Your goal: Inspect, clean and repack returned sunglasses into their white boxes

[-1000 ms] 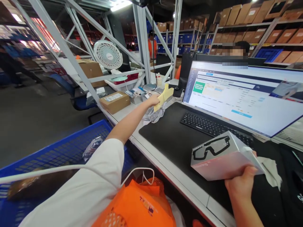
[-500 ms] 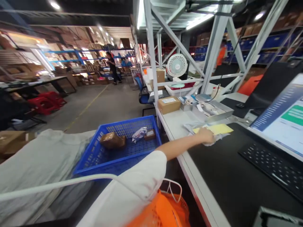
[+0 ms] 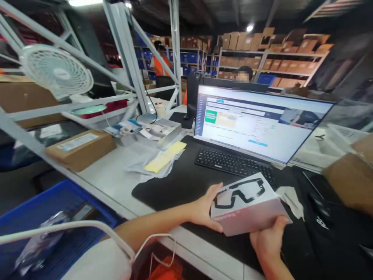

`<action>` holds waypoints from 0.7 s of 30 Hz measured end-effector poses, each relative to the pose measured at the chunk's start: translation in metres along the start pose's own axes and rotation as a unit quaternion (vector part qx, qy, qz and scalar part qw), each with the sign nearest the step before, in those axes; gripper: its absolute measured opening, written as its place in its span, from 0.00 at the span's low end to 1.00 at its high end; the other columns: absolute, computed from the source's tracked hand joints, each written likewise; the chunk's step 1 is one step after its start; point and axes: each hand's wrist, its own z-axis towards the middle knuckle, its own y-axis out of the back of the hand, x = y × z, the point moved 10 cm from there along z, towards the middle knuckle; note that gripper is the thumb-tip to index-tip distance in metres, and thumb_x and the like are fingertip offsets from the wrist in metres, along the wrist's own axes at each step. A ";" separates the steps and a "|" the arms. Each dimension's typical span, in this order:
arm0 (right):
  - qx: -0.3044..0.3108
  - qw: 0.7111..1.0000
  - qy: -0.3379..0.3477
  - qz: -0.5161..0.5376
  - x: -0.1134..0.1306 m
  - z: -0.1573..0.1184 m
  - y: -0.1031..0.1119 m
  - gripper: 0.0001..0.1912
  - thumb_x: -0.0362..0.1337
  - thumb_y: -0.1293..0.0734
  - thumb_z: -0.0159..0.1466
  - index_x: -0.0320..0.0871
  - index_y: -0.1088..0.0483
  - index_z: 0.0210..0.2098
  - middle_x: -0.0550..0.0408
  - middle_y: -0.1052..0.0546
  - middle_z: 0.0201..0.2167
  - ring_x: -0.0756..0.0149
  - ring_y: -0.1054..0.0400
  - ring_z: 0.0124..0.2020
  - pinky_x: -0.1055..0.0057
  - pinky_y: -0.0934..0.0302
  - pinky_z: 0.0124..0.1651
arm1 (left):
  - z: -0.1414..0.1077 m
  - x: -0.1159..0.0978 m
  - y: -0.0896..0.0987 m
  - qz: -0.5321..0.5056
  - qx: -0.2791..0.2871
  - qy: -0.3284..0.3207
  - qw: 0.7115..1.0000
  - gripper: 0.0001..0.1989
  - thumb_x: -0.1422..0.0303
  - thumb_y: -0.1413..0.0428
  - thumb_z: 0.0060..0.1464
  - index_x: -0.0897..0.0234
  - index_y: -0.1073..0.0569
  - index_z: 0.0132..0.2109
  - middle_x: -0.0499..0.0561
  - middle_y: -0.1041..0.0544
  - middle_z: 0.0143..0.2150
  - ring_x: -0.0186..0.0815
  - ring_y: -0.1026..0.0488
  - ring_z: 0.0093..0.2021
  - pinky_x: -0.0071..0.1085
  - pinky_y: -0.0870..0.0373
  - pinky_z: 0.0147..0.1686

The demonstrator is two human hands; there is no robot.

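Note:
A white box (image 3: 247,206) printed with a picture of black-framed goggles or glasses is held over the black desk mat (image 3: 171,190). My left hand (image 3: 205,208) grips its left end, thumb below and fingers along the far side. At the lower right corner, my right hand (image 3: 269,237) is closed on the same box; part of its fingers is hidden beneath. Left of the box, yellow paper (image 3: 166,156) lies on crumpled white plastic (image 3: 145,165). The keyboard (image 3: 233,162) is just behind the box.
A monitor (image 3: 253,120) stands behind the keyboard. To the left are a brown carton (image 3: 81,149), a grey tray (image 3: 159,132) of papers and a white fan (image 3: 56,70). A blue crate (image 3: 67,190) sits below the table edge. A mouse (image 3: 319,206) lies right. Two people are beyond.
My view has turned right toward the monitor. My left hand has left the yellow paper and plastic and now holds the white box, with my right hand now visible on it too.

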 end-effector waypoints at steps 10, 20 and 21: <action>0.032 0.991 -0.116 0.061 -0.058 0.038 0.027 0.25 0.55 0.27 0.61 0.48 0.25 0.52 0.51 0.20 0.52 0.51 0.23 0.49 0.62 0.23 0.44 | -0.008 -0.007 0.071 -0.053 -0.156 -0.179 0.970 0.62 0.47 0.29 0.40 0.50 0.54 0.75 0.60 0.43 0.67 0.58 0.39 0.68 0.56 0.46 0.70; 0.072 0.982 -0.170 0.035 -0.077 0.040 0.022 0.25 0.46 0.23 0.53 0.46 0.21 0.49 0.48 0.19 0.51 0.47 0.24 0.50 0.60 0.25 0.46 | -0.010 -0.005 0.052 0.080 -0.137 -0.213 0.964 0.64 0.41 0.32 0.42 0.48 0.62 0.75 0.60 0.51 0.67 0.59 0.46 0.70 0.55 0.46 0.71; 0.070 0.983 -0.166 0.029 -0.075 0.040 0.023 0.24 0.47 0.23 0.54 0.46 0.21 0.49 0.48 0.20 0.53 0.47 0.25 0.53 0.58 0.26 0.50 | -0.008 -0.001 0.053 0.090 -0.127 -0.190 0.969 0.67 0.42 0.31 0.40 0.49 0.63 0.75 0.61 0.50 0.67 0.59 0.45 0.70 0.56 0.47 0.71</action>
